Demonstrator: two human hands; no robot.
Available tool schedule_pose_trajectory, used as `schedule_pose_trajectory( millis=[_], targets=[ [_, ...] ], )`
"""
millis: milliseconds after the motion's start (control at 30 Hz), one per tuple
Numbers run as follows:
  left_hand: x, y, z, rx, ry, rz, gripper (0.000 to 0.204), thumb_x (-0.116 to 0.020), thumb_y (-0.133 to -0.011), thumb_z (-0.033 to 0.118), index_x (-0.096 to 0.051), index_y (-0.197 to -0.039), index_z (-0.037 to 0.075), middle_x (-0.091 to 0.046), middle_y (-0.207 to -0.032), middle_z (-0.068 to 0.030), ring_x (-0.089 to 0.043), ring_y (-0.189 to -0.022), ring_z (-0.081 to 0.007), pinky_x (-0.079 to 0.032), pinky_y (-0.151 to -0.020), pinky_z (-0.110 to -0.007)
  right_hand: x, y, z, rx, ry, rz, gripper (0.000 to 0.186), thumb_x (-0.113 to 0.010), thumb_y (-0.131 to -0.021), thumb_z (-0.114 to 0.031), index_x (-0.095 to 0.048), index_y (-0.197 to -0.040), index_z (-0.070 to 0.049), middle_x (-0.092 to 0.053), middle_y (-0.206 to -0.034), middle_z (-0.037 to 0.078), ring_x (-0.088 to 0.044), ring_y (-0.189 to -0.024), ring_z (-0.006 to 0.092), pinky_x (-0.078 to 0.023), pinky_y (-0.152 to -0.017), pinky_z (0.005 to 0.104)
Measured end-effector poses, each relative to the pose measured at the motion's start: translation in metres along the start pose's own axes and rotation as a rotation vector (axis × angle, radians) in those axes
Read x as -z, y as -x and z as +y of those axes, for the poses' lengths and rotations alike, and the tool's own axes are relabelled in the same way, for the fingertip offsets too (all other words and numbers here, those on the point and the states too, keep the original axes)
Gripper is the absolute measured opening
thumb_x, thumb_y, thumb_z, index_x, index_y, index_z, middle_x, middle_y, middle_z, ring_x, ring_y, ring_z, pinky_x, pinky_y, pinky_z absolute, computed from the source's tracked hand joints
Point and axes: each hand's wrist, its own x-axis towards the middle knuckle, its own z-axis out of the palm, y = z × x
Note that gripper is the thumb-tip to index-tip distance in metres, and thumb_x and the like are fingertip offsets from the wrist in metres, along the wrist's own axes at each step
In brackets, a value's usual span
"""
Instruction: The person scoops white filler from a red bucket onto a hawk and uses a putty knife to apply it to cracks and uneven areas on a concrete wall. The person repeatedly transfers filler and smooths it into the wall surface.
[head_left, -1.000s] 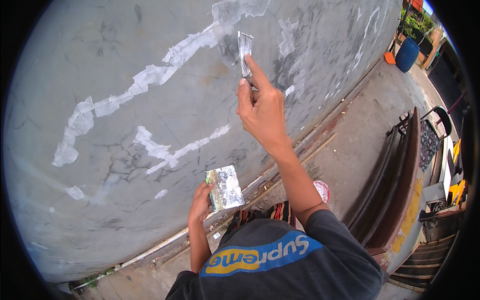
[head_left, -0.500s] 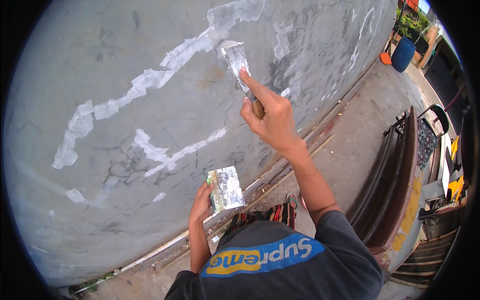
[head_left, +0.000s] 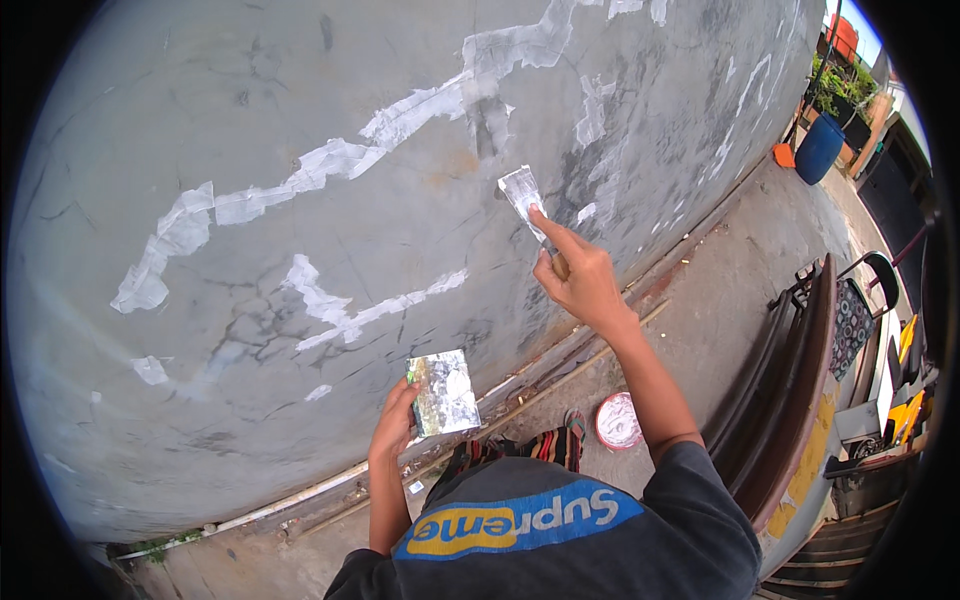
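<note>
My right hand point(head_left: 590, 285) grips the wooden handle of a putty knife point(head_left: 524, 200), its index finger laid along the blade. White putty coats the blade, whose edge points up at the cracked grey wall point(head_left: 400, 220); whether it touches the wall I cannot tell. Lower down, my left hand point(head_left: 393, 420) holds a flat rectangular board point(head_left: 445, 392) smeared with white putty by its left edge. Ragged white putty strips point(head_left: 340, 160) run diagonally over the wall, and a shorter putty patch point(head_left: 340, 315) lies beneath them.
A round red-rimmed tub of white putty point(head_left: 618, 420) stands on the ground by my feet. To the right are a long brown bench point(head_left: 770, 390) and a chair with a patterned seat point(head_left: 853, 318). Farther off stands a blue barrel point(head_left: 820, 148). A pipe point(head_left: 300, 505) runs along the wall's foot.
My right hand has drawn the putty knife down and right, away from the main putty strip. A greyish smear shows below that strip. The view has shifted, and the putty tub has come into sight.
</note>
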Motion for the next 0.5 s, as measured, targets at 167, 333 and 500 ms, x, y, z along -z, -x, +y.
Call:
schedule_pose_trajectory(
  millis=[167, 333, 500],
  targets=[
    [-0.006, -0.002, 0.003, -0.011, 0.005, -0.08, 0.034, -0.045, -0.1, 0.017, -0.05, -0.128, -0.001, -0.06, -0.12, -0.0093, -0.059, -0.105, -0.0157, -0.049, -0.09, -0.031, 0.012, -0.053, -0.023, 0.0, -0.031, 0.046, 0.056, -0.062, -0.08, 0.0, -0.052, -0.135, -0.006, -0.064, -0.08, 0.014, -0.053, -0.053, 0.0226, -0.048, -0.055, 0.0344],
    [-0.005, -0.006, -0.004, -0.004, -0.017, -0.035, 0.034, -0.046, -0.1, 0.018, -0.05, -0.129, 0.0, -0.06, -0.12, -0.009, -0.058, -0.107, -0.0153, -0.048, -0.09, -0.03, -0.004, -0.023, -0.009, -0.021, -0.004, -0.046, 0.055, -0.063, -0.08, 0.001, -0.052, -0.134, -0.006, -0.063, -0.078, 0.014, -0.053, -0.053, 0.0229, -0.048, -0.056, 0.0359],
    [0.005, -0.005, -0.008, 0.04, 0.013, -0.034, 0.034, -0.046, -0.1, 0.018, -0.05, -0.129, 0.001, -0.061, -0.117, -0.0078, -0.058, -0.106, -0.0144, -0.048, -0.091, -0.031, 0.005, -0.038, -0.017, 0.037, -0.035, 0.049, 0.057, -0.062, -0.081, 0.002, -0.05, -0.136, -0.007, -0.061, -0.076, 0.011, -0.054, -0.054, 0.0222, -0.048, -0.053, 0.0334]
  ],
)
